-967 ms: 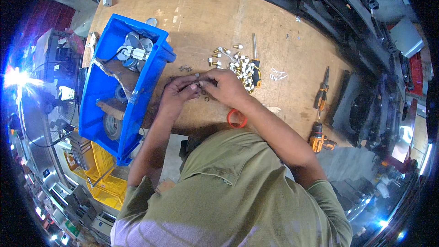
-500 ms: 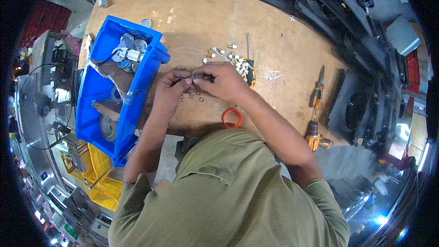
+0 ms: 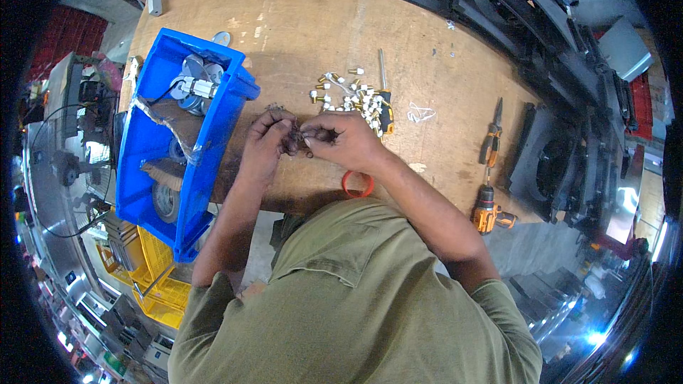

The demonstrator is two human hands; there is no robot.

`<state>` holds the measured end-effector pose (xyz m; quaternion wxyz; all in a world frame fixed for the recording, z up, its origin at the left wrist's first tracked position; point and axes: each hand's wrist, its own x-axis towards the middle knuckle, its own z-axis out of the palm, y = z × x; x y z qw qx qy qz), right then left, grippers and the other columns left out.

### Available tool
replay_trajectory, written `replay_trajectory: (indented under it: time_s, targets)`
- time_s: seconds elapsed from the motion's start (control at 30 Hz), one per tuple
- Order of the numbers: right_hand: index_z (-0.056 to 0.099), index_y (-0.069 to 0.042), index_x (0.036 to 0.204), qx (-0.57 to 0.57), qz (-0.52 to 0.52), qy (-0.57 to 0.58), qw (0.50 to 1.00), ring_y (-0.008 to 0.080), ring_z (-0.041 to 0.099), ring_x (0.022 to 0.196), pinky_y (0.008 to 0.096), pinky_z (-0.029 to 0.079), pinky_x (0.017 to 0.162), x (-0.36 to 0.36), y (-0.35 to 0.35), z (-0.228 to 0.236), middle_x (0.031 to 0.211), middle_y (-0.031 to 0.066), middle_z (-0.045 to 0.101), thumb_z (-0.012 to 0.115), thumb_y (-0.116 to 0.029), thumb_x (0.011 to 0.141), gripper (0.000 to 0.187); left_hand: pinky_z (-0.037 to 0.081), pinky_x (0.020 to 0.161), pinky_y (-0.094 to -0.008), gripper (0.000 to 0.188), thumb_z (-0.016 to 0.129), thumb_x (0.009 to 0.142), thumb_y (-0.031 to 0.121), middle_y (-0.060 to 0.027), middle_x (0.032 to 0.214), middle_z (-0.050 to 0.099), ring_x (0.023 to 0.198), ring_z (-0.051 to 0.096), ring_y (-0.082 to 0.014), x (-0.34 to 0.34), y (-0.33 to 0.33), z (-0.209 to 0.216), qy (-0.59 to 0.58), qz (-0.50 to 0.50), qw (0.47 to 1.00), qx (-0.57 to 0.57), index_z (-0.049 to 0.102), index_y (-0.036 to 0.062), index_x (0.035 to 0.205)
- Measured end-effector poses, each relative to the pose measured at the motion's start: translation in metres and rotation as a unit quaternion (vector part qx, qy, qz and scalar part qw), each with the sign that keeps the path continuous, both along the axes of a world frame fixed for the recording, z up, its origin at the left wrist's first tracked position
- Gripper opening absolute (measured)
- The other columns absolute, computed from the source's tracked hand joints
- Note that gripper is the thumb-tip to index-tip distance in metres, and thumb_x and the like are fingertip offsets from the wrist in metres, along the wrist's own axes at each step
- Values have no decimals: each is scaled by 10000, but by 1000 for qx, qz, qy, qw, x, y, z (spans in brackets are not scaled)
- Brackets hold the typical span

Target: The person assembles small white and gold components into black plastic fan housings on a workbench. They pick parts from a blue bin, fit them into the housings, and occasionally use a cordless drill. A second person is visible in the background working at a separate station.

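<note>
Over the workbench (image 3: 306, 21), my left hand (image 3: 265, 144) and my right hand (image 3: 346, 141) meet with fingertips almost touching. Both are closed in a pinch around something small and dark, too small and hidden to name. Tiny dark pieces lie on the wood just under and beyond the fingers. Past my right hand is a loose pile of small white-and-brass fittings (image 3: 365, 102). A screwdriver (image 3: 386, 115) with a yellow-and-black handle lies along the pile's right side. Nearer to me, below my right wrist, rests a red ring (image 3: 346, 186), perhaps a roll of tape.
A blue bin (image 3: 217, 135) on the left holds metal discs and torn cardboard. To the right lie an orange drill (image 3: 486, 215), orange-handled pliers (image 3: 494, 144) and a white string (image 3: 421, 112). Black moulded panels (image 3: 491, 35) line the far and right edges. A yellow crate (image 3: 158, 270) stands low left.
My right hand has come slightly nearer to me, its fingers still pinched beside the left. Small rings seen below the fingers before are now mostly covered. The whole view has shifted a little.
</note>
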<state>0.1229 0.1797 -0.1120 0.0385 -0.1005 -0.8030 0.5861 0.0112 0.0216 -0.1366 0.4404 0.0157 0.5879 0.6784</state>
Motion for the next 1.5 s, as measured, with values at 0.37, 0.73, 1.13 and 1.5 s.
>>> replay_trajectory:
  time_s: [0.37, 0.73, 1.13, 1.5]
  targets:
    - [676, -64, 1021, 276, 23, -76, 958, 380, 662, 883, 463, 549, 754, -4, 4, -39, 938, 172, 684, 679, -199, 786, 271, 527, 785, -365, 186, 691, 813, 107, -125, 943, 678, 866, 662, -266, -30, -46, -60, 476, -123, 831, -259, 663, 33, 981]
    - [662, -119, 1115, 362, 149, -167, 905, 317, 659, 930, 436, 551, 752, -17, -8, -86, 1058, 103, 671, 585, -250, 872, 287, 526, 836, -387, 242, 682, 804, 108, -155, 1027, 681, 932, 672, -301, -21, -47, -63, 475, -201, 802, -301, 688, 53, 1040]
    - [660, -107, 1058, 301, 75, -124, 942, 342, 666, 882, 470, 547, 732, -3, -3, -53, 991, 135, 664, 578, -258, 866, 258, 487, 925, -473, 434, 619, 865, 103, -242, 1181, 627, 1062, 614, -414, -37, -54, -55, 485, -150, 771, -384, 553, 60, 1291]
    - [683, -45, 1046, 213, -39, -124, 968, 344, 650, 876, 413, 524, 765, 42, 12, -43, 965, 156, 668, 658, -232, 862, 264, 487, 880, -512, 389, 620, 887, 181, -261, 1140, 625, 1031, 603, -451, -35, -46, -56, 494, -160, 752, -406, 550, 21, 1234]
